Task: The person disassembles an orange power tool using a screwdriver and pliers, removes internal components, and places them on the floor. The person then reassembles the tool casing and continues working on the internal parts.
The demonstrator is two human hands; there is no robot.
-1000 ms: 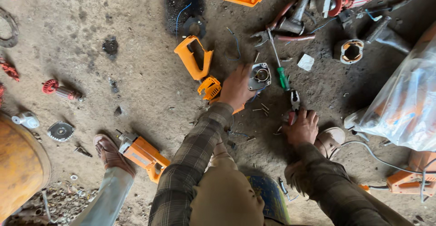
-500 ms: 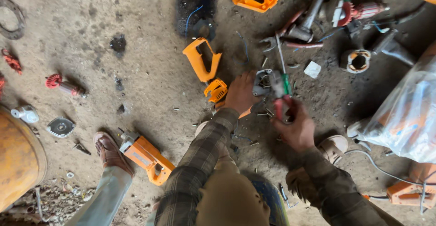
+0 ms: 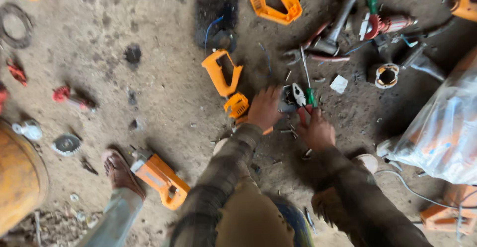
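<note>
Head view: grey metal housing (image 3: 287, 99) (grimy) under pliers (image 3: 299, 97).

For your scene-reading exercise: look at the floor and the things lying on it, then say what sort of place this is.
Probably an informal power-tool repair workshop, with the work done on a dusty ground. Orange tool housings lie taken apart, a motor armature and loose screws sit nearby, and the right hand works pliers at a small metal part steadied by the left hand.

A bulging clear plastic bag (image 3: 442, 128) with orange things showing faintly through its film lies at the right edge on the dusty floor. Near the tools up top lies a small white paper scrap (image 3: 339, 83), squarish. No signs or screens anywhere.
</note>
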